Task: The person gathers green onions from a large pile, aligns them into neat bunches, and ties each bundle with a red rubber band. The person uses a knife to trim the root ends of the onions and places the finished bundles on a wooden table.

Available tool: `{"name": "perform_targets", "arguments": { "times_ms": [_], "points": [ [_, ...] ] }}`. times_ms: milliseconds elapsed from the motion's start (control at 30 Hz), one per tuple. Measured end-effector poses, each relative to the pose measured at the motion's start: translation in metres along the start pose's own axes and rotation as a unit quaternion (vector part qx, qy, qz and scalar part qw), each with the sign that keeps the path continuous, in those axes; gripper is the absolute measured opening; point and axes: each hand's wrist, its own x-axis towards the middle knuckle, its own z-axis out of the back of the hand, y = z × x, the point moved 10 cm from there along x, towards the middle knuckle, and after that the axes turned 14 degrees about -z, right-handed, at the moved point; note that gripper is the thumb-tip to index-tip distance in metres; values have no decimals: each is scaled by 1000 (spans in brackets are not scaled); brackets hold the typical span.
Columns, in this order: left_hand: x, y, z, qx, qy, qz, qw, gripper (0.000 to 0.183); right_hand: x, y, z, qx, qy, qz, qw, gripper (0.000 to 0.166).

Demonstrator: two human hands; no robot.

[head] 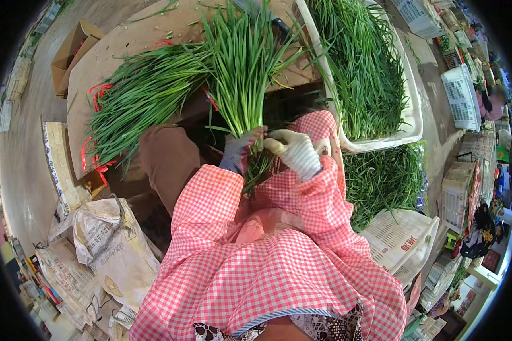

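Observation:
My left hand [239, 149], in a greyish-purple glove, grips a bunch of garlic chives [240, 81] near the pale stem ends. The leaves point away from me over the edge of a brown board [123, 42]. My right hand [296, 153], in a white knit glove, is beside those stem ends with thumb and fingers close together. Whether it pinches anything is unclear. Loose green leaves [256, 172] hang below the hands. More chives [149, 98] lie on the board to the left, with red ties [100, 96] at their far-left ends.
A knife with a black handle [281, 27] lies at the far edge, partly behind leaves. To the right stand a white crate [413, 115] full of chives and a heap of leaves [382, 183]. A cardboard box [74, 55] and a whitish sack [121, 255] are at left.

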Motion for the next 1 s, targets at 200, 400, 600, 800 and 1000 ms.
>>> {"name": "perform_targets", "arguments": {
  "times_ms": [200,400,600,800,1000],
  "points": [
    [-18,-6,20,17,-142,-9,990,38,22,-6,-30,-34,2,29,999,24],
    [-21,-15,-20,-112,-99,39,988,40,18,-20,-25,177,34,-28,983,22],
    [-16,7,-19,-86,62,51,993,51,13,-28,-46,334,102,-33,936,31],
    [-25,3,-35,-144,43,115,982,48,6,-30,-58,198,154,-86,964,33],
    [-15,17,-15,-115,46,96,988,36,7,-26,-2,128,0,-72,989,26]
  ]
}}
